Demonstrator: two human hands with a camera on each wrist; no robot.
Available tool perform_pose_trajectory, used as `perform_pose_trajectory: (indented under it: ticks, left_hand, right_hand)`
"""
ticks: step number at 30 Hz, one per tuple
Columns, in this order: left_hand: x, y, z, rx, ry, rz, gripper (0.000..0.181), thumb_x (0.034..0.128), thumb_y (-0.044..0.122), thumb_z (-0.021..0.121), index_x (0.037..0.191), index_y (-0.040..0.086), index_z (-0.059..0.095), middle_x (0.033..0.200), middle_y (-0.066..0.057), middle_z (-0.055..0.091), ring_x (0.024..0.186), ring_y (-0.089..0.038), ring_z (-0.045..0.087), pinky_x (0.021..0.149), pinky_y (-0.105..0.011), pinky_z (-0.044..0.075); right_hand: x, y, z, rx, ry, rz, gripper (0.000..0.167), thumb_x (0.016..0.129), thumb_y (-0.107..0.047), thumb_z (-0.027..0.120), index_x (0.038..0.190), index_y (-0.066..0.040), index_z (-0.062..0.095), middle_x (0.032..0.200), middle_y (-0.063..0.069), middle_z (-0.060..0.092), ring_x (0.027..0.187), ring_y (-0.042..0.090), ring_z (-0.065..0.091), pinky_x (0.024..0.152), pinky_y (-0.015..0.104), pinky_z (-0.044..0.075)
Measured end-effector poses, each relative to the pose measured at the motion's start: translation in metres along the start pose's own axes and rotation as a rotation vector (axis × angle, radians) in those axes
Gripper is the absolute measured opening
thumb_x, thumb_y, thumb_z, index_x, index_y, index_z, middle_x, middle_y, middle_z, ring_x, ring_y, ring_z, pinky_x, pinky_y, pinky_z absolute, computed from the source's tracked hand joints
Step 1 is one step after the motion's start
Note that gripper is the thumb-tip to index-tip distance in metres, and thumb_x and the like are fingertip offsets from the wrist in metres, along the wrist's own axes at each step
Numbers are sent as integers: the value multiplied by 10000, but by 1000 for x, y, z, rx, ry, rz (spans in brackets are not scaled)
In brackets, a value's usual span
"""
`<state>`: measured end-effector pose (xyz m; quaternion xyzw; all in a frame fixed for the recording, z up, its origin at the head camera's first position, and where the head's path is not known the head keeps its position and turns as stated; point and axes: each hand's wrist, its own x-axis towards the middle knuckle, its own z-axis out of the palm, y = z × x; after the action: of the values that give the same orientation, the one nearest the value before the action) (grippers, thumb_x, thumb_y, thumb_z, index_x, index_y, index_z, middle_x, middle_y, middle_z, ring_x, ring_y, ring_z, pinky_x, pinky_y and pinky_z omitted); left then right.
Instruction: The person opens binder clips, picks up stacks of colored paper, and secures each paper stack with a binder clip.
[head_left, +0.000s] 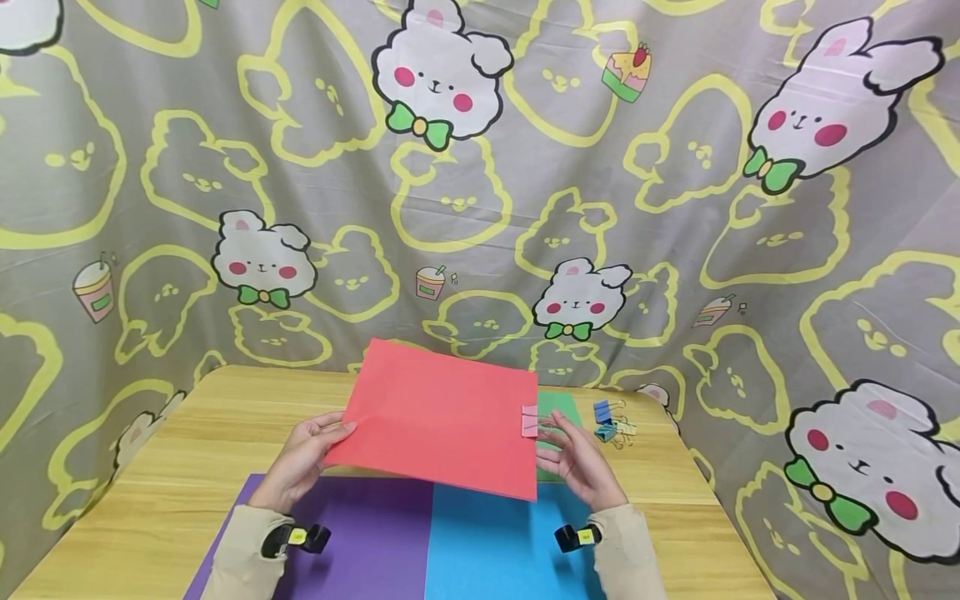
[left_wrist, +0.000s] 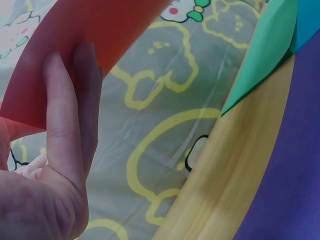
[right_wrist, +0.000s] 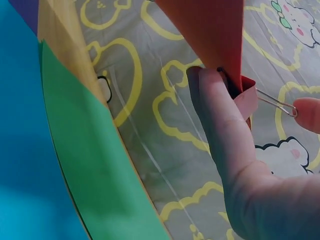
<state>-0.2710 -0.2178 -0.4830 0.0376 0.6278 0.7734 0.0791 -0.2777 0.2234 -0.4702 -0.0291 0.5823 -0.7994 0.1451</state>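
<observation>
A sheet or stack of red paper (head_left: pixel 442 417) is held up above the table, tilted. At its left edge, my left hand (head_left: pixel 307 450) pinches it with the thumb on the front; the left wrist view shows straight fingers (left_wrist: pixel 62 110) against its back. A pink binder clip (head_left: pixel 529 422) sits on the paper's right edge. My right hand (head_left: pixel 573 458) holds this clip, its thumb (right_wrist: pixel 307 115) at the end of one wire handle (right_wrist: pixel 277 102) and a finger on the opposite side. Whether the paper is one sheet or several, I cannot tell.
Purple paper (head_left: pixel 360 533) and blue paper (head_left: pixel 487 542) lie side by side on the wooden table (head_left: pixel 172 483). Green paper (head_left: pixel 562 408) lies behind the right hand. Several loose binder clips (head_left: pixel 606 429) are grouped at the back right. A patterned curtain (head_left: pixel 465 275) hangs behind the table.
</observation>
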Motion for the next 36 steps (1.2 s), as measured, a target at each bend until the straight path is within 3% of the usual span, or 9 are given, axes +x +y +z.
perform_pose_trajectory:
  ticks: [7,23,36]
  left_hand:
    - [-1,1,2,9,11,4,246,1044,87,591,1272,1,561,898,94,784,821,-43,755,744,-199,615]
    - [-1,2,2,29,14,-15,478,1054,104,578,1428,-133,399,914,101,787,838,-40,758,755,-200,617]
    - [-1,3,4,27,23,-22,467,1051,103,581,1419,-124,406,917,96,782,835,-41,754,755,-200,614]
  right_hand:
    - [-1,-1,0,65,-95,24,558,1123,-442,384,1497,-29,350,1218,71,635,980,219,773,896,369,635]
    - [-1,-2,0,78,-135,36,700,1125,-465,346,1610,-6,137,1222,29,665,1012,213,778,908,357,630]
    - [-1,0,1,79,-160,26,531,1133,-414,359,1536,-77,277,1133,29,705,980,201,783,897,355,634]
